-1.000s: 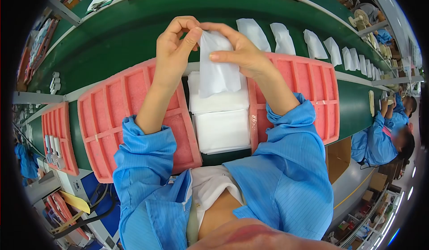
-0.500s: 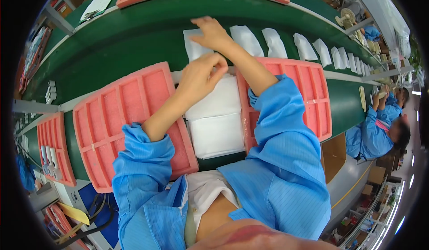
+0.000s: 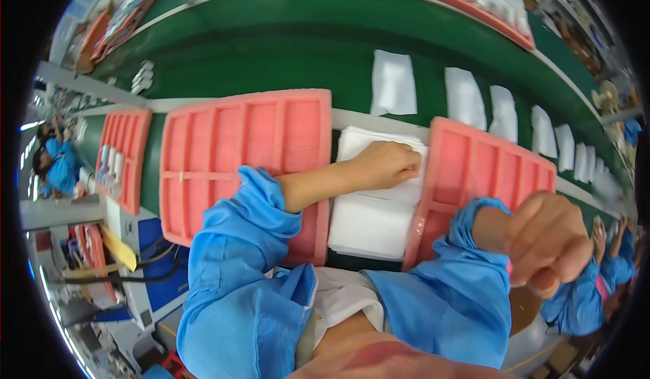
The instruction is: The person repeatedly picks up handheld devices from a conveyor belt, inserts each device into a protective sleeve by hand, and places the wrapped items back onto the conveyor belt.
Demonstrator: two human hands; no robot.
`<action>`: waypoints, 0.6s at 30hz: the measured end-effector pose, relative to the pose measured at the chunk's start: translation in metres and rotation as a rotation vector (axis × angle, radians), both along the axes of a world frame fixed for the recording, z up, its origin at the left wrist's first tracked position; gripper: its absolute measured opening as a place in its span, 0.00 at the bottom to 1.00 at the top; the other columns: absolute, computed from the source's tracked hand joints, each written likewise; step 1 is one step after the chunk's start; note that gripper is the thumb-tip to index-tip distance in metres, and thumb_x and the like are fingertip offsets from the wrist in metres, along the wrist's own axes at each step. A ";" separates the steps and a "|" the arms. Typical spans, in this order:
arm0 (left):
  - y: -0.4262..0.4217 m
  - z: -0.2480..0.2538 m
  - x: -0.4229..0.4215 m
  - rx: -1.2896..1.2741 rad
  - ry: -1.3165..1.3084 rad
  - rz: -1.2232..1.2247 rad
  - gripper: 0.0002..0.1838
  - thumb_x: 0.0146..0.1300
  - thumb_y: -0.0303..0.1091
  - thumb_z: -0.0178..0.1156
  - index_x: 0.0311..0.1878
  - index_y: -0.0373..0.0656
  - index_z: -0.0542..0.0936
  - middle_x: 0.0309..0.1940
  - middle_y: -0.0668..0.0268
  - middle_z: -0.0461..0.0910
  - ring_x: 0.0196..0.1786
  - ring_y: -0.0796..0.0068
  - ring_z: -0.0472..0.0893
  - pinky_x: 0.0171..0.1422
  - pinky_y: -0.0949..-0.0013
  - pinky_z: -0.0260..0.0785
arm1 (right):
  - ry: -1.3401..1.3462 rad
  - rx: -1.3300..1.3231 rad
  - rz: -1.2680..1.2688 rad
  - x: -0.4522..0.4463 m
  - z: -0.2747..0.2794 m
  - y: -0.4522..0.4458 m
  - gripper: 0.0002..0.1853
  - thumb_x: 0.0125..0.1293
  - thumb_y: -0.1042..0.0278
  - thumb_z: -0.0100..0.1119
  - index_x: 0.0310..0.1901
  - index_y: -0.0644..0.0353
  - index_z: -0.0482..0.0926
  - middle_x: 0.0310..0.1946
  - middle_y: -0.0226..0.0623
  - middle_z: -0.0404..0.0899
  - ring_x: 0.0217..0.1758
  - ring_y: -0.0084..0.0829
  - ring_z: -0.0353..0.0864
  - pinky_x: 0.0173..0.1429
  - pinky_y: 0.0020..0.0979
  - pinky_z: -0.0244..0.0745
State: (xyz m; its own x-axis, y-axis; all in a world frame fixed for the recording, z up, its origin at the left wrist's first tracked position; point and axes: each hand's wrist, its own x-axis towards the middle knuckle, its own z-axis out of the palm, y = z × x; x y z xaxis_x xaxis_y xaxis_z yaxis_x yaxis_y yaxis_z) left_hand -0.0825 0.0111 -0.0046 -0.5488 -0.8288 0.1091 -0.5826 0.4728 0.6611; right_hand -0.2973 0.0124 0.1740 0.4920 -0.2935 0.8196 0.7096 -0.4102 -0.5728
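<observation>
"Position of left hand (image 3: 387, 165)?"

"Above the farther stack of white sheets (image 3: 352, 143), knuckles up, fingers curled in together. Contact with the top sheet looks likely from this angle but not certain. Cannot tell if a sheet is pinched."

"Right hand (image 3: 550, 240)?"

"Blurred, large in view, well apart from the left. Overlaps the near right corner of the right pink tray (image 3: 482, 157). Fingers bent inward; cannot tell whether anything is gripped."

"Sheets?"

"Farther stack plus a nearer stack (image 3: 372, 225), both between that tray and the left pink tray (image 3: 244, 134). Left forearm crosses the left tray."

"Beyond the trays?"

"Row of white packets (image 3: 393, 84) on the green surface (image 3: 271, 54), trailing off rightward. Leftmost packet lies just past the farther stack, neither hand on it."

"Others?"

"Co-worker in blue (image 3: 574, 304), far right."
</observation>
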 end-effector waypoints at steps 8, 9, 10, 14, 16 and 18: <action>0.002 0.005 -0.001 0.030 0.006 -0.013 0.05 0.60 0.34 0.60 0.34 0.44 0.78 0.31 0.63 0.78 0.35 0.56 0.79 0.38 0.56 0.69 | -0.045 0.137 0.413 0.019 -0.027 -0.003 0.31 0.65 0.81 0.53 0.65 0.36 0.67 0.15 0.33 0.74 0.08 0.21 0.63 0.15 0.22 0.58; -0.003 0.005 0.000 0.002 -0.001 -0.023 0.05 0.60 0.34 0.60 0.34 0.44 0.77 0.31 0.63 0.78 0.35 0.56 0.79 0.38 0.56 0.69 | -0.032 0.138 0.471 0.019 -0.027 -0.007 0.30 0.65 0.81 0.54 0.65 0.36 0.68 0.16 0.34 0.75 0.09 0.22 0.65 0.15 0.23 0.59; -0.005 0.003 0.000 -0.018 -0.003 -0.029 0.05 0.60 0.34 0.60 0.34 0.44 0.77 0.31 0.63 0.78 0.35 0.56 0.79 0.38 0.57 0.69 | -0.017 0.141 0.528 0.019 -0.028 -0.011 0.30 0.65 0.81 0.55 0.64 0.36 0.69 0.17 0.35 0.75 0.10 0.23 0.66 0.16 0.24 0.60; 0.000 -0.001 0.000 0.010 -0.020 -0.025 0.05 0.60 0.34 0.60 0.34 0.44 0.77 0.31 0.63 0.78 0.35 0.57 0.79 0.38 0.57 0.69 | 0.022 0.163 0.627 0.019 -0.031 -0.011 0.28 0.64 0.78 0.60 0.62 0.39 0.70 0.20 0.39 0.77 0.14 0.26 0.72 0.18 0.24 0.61; -0.001 0.002 0.001 0.018 -0.032 -0.026 0.05 0.60 0.34 0.60 0.34 0.44 0.77 0.32 0.63 0.78 0.35 0.57 0.79 0.38 0.57 0.69 | -0.006 0.157 0.664 0.023 -0.031 -0.011 0.28 0.63 0.78 0.62 0.62 0.40 0.70 0.21 0.40 0.78 0.16 0.26 0.73 0.18 0.23 0.62; 0.001 0.002 0.000 0.018 -0.031 -0.025 0.05 0.60 0.33 0.60 0.34 0.44 0.77 0.32 0.63 0.78 0.36 0.57 0.79 0.38 0.57 0.69 | -0.055 0.192 0.677 0.027 -0.032 -0.009 0.29 0.62 0.78 0.63 0.64 0.42 0.69 0.23 0.40 0.79 0.17 0.26 0.74 0.19 0.23 0.62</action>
